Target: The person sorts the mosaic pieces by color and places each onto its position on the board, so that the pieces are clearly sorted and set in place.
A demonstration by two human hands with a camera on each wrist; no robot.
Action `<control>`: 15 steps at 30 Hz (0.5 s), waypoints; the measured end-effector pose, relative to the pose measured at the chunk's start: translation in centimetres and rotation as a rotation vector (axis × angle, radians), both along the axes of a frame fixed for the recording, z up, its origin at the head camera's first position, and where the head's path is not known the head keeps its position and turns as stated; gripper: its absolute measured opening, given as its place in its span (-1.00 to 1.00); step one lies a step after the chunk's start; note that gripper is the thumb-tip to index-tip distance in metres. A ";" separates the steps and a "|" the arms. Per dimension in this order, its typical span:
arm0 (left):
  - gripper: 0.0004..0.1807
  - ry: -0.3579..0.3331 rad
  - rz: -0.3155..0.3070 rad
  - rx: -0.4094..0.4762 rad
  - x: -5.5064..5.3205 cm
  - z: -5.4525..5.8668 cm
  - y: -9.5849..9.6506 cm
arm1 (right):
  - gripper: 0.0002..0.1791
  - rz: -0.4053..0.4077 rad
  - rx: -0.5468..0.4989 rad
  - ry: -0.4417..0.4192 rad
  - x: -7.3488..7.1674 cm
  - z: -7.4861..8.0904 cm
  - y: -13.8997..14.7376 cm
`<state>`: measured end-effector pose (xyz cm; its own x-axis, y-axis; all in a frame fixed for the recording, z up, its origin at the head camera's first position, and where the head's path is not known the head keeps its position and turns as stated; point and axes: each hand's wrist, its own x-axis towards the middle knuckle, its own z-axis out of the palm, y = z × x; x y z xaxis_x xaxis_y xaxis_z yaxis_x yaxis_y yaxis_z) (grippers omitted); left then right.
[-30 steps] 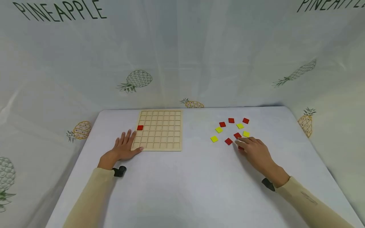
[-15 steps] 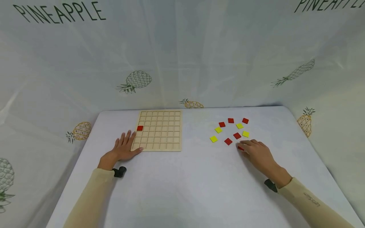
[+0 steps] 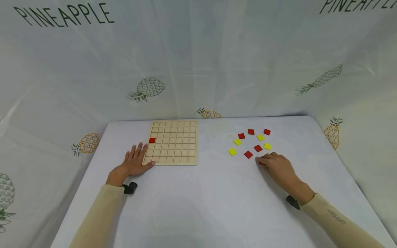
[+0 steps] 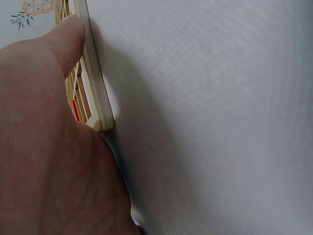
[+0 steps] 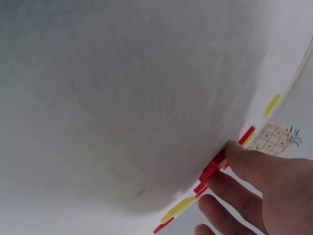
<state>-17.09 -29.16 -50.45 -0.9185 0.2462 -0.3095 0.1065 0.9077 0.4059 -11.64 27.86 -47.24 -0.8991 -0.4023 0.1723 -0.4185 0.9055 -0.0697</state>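
Note:
A pale wooden board [image 3: 175, 147] with a grid of square cells lies at the table's left. One red tile [image 3: 152, 140] sits in a cell at its left side. My left hand [image 3: 132, 163] rests with spread fingers at the board's lower left corner, the thumb [image 4: 73, 36] touching its near edge. Over at the right, my right hand [image 3: 279, 171] pinches another red tile [image 5: 214, 165] between thumb and fingers, low over the table. In the head view the fingers mostly cover that tile.
Beyond the right hand lie several loose tiles, among them a red tile [image 3: 248, 154], a second red tile [image 3: 258, 148], a yellow tile [image 3: 232, 152] and another yellow tile [image 3: 267, 146]. A white cloth with pineapple prints [image 3: 150, 88] hangs behind the white table [image 3: 198, 206].
My right hand has drawn slightly back from the other tiles, and its fingers have closed around a red tile. The left hand and the board have stayed in place.

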 end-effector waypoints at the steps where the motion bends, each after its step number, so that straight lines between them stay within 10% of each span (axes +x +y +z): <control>1: 0.24 0.000 -0.001 0.001 0.0 0.0 0.0 | -0.63 0.000 0.004 -0.001 0.0 0.0 0.0; 15: 0.25 0.002 -0.001 0.008 0.2 0.1 0.0 | -0.60 0.071 0.092 0.088 0.4 0.3 -0.2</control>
<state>-16.86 -29.12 -50.35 -0.9189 0.2494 -0.3056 0.1079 0.9042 0.4133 -11.29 27.64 -46.97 -0.8512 -0.4818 0.2083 -0.4822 0.8745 0.0523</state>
